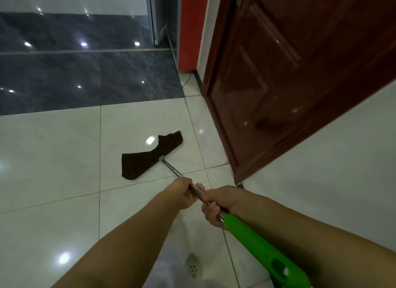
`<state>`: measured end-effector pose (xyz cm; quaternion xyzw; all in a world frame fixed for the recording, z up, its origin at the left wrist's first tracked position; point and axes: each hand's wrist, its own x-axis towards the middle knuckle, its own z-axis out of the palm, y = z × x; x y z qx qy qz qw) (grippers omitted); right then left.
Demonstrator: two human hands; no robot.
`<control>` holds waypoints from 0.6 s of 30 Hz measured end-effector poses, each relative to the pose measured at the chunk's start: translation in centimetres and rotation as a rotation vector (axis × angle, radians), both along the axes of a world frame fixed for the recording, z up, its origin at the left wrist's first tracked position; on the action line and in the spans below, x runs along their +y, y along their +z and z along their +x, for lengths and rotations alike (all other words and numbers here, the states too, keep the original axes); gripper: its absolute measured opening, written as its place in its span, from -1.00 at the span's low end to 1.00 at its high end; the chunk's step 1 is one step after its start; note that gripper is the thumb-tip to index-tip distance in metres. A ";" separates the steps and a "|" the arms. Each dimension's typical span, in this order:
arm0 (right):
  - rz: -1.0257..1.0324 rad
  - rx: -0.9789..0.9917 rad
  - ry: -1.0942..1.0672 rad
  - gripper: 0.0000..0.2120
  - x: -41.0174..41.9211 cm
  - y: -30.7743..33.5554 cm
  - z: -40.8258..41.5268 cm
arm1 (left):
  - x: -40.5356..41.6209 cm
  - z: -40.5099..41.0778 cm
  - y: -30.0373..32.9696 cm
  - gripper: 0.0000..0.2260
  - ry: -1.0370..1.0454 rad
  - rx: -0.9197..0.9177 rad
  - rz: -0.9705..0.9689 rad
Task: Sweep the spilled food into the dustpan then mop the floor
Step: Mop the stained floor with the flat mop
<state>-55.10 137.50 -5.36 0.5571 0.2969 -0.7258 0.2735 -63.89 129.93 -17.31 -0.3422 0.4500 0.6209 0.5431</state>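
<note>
step: mopping, I see no spill or dustpan | hands: left hand [183,194] and right hand [216,204] both grip mop pole [198,191] | mop cloth [150,157] flat on floor [53,159] near door [300,84] | next: I'd drag cloth across tiles, clear of door edge

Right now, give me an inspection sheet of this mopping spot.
Surface: glossy white tiled floor, dark tiles beyond.
Job's things: mop cloth flat on the tiles; metal mop handle with green grip.
Clutter: nothing seen.
Hands: left hand and right hand both grip the handle.
Cables: thin cord by the red wall.
Surroundings: brown wooden door at right.
</note>
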 end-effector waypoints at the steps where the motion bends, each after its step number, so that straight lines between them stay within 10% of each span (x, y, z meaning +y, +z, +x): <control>1: 0.013 -0.007 0.011 -0.75 0.0 0.1 1.2 | 0.2 1.3 0.1 -0.83 -0.002 -0.009 0.011; 18: 0.078 -0.099 0.008 -0.71 -2.5 3.1 10.5 | -1.7 12.3 3.4 -0.76 0.066 -0.089 0.134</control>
